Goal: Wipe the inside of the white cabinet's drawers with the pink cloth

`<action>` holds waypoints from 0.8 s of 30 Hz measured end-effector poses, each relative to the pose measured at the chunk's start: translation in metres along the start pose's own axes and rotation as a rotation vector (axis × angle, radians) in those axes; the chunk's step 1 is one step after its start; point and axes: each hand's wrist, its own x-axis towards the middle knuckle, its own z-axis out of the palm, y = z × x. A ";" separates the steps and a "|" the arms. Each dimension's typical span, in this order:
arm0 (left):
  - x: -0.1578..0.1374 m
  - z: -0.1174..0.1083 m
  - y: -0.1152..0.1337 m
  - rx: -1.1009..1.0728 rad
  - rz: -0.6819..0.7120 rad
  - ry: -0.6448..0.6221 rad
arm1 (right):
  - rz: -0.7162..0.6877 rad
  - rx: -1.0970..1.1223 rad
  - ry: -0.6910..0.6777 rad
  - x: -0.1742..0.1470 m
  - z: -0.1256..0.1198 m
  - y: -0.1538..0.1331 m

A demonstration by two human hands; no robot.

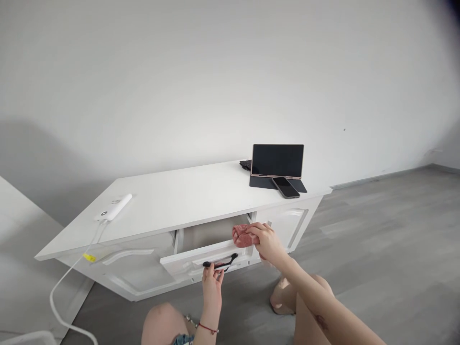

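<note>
My left hand (212,287) has its fingers hooked on the black handle (223,264) of a white drawer (201,254), which is pulled partly out of the cabinet. My right hand (268,242) is closed on a folded reddish-pink cloth (243,235) with a pale pattern. The cloth is over the drawer's front right corner, beside the opening. The part of the drawer's inside that shows is bare; the rest is hidden by the front panel and the cloth.
On the white cabinet top (179,196) stand a tablet (277,161) on a dark cover and a phone (286,187). A dark folded item (245,165) lies behind them. At the left, a white device (115,207) trails a white cable (53,297) with a yellow tag (89,258).
</note>
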 end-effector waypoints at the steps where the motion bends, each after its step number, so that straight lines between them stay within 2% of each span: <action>1: -0.001 -0.002 0.000 0.032 -0.015 0.006 | 0.005 -0.013 -0.038 0.001 -0.003 0.000; 6: -0.010 -0.014 -0.006 0.131 -0.009 0.007 | 0.017 -0.052 -0.271 0.014 -0.030 -0.002; 9: -0.016 -0.021 -0.014 0.143 -0.001 0.002 | 0.021 0.051 -0.530 0.031 -0.054 -0.003; 12: -0.021 -0.029 -0.022 0.140 -0.007 0.012 | 0.023 0.299 -0.817 0.053 -0.063 -0.007; 14: -0.024 -0.035 -0.029 0.151 -0.019 0.041 | -0.039 0.429 -0.916 0.065 -0.052 -0.015; 16: -0.028 -0.043 -0.037 0.167 -0.016 0.089 | -0.115 0.443 -0.936 0.073 -0.028 -0.027; 18: -0.032 -0.051 -0.044 0.175 -0.001 0.130 | -0.190 0.354 -0.895 0.077 0.003 -0.042; 21: -0.035 -0.064 -0.051 0.174 -0.003 0.133 | -0.415 0.163 -0.832 0.076 0.045 -0.064; 24: -0.035 -0.075 -0.052 0.171 -0.018 0.144 | -0.590 0.028 -0.830 0.070 0.069 -0.082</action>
